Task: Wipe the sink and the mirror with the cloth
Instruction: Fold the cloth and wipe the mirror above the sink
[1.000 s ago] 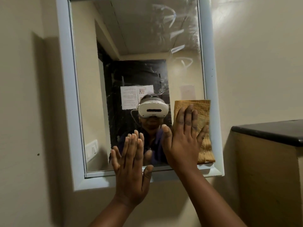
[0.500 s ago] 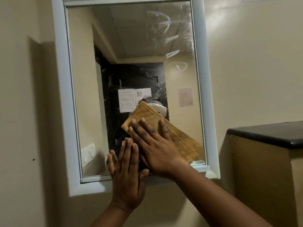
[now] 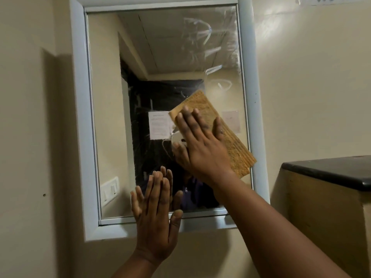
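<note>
A wall mirror (image 3: 104, 117) in a white frame hangs in front of me, with smear marks across its upper right glass. A folded yellow-brown cloth (image 3: 230, 141) lies slanted against the middle right of the glass. My right hand (image 3: 200, 145) presses flat on the cloth with straight fingers. My left hand (image 3: 156, 213) rests flat with straight fingers on the mirror's lower edge and frame. The sink is out of view.
A beige ledge with a dark stone top (image 3: 329, 169) juts out at the right, close to the mirror's lower right corner. Beige wall (image 3: 34, 137) surrounds the mirror. A paper label (image 3: 333, 0) is stuck at the top right.
My right hand has slid the cloth from the lower right corner to the left and then up toward the middle of the glass, turning it slantwise. My left hand stays on the lower edge.
</note>
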